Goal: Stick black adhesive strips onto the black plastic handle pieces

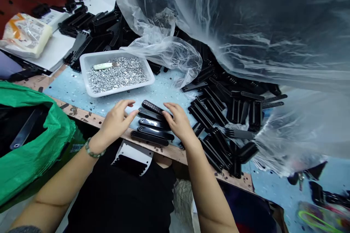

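Observation:
Several long black plastic strips [153, 125] lie side by side near the table's front edge. My left hand [116, 122] rests at their left ends, fingers stretched out and slightly apart, fingertips touching the strips. My right hand [179, 122] lies at their right ends, fingers extended over them. Neither hand grips anything. A bead bracelet circles my left wrist.
A white tray [89, 65] full of small silvery parts, with a small white tool on top, stands behind the strips. A heap of black strips [224, 116] spreads to the right under a big clear plastic bag [246, 25]. A green bag [35, 145] hangs at left.

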Demonstrator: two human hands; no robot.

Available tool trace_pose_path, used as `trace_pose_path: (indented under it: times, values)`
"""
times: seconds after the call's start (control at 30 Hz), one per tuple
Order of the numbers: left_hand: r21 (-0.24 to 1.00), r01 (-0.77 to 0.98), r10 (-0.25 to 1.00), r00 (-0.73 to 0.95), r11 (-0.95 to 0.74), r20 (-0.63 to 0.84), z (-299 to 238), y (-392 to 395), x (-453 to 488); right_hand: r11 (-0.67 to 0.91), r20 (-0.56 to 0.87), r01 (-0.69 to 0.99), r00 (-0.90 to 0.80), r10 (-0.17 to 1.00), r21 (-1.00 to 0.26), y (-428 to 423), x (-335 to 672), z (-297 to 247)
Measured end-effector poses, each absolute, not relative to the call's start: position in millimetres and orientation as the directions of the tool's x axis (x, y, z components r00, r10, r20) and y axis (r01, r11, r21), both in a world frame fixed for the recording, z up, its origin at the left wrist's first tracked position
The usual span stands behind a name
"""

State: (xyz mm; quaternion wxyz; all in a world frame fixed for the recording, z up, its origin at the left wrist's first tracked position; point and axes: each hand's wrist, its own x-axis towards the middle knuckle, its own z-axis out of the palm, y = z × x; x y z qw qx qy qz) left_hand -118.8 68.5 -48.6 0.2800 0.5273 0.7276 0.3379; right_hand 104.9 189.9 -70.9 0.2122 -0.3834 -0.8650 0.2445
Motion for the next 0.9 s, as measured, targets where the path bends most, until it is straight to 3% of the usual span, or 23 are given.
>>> trace_pose_path:
  times: [0.07,0.13,0.2,0.27,0.37,0.53,0.63,0.73,0.9]
  values:
    - [0.797,0.551,0.948,-0.308,0.249,-0.084,-45,33,-128,0.632,0.329,0.502,-0.565,0.757,-0.591,164,118,-56]
    - [0.789,0.524,0.946,-0.224,0.321,-0.237,-53,-3,-135,0.628,0.382,0.423,-0.533,0.755,-0.653,132,130,-44]
    - [0.762,0.535,0.922,-0.092,0.365,-0.376,-72,-34,-137,0.568,0.304,0.308,-0.605,0.736,-0.763,99,137,-42]
    - [0.740,0.581,0.907,0.009,0.339,-0.422,-96,-57,-132,0.459,0.160,0.234,-0.726,0.669,-0.857,67,137,-55]
    - [0.719,0.621,0.903,0.039,0.313,-0.427,-126,-71,-116,0.347,0.025,0.259,-0.769,0.639,-0.902,28,125,-92]
    - [0.788,0.504,0.910,0.008,0.354,-0.414,-133,-63,-98,0.513,0.175,0.287,-0.716,0.676,-0.809,-5,101,-137]
    - [0.852,0.431,0.930,0.070,0.297,-0.360,-123,-57,-96,0.539,0.208,0.347,-0.661,0.721,-0.767,-10,94,-142]
    - [0.886,0.420,0.943,0.168,0.196,-0.289,-121,-57,-95,0.467,0.181,0.354,-0.607,0.774,-0.810,-8,93,-143]
    - [0.862,0.485,0.962,0.131,0.147,-0.238,-138,-65,-91,0.280,0.097,0.293,-0.514,0.852,-0.914,-2,97,-148]
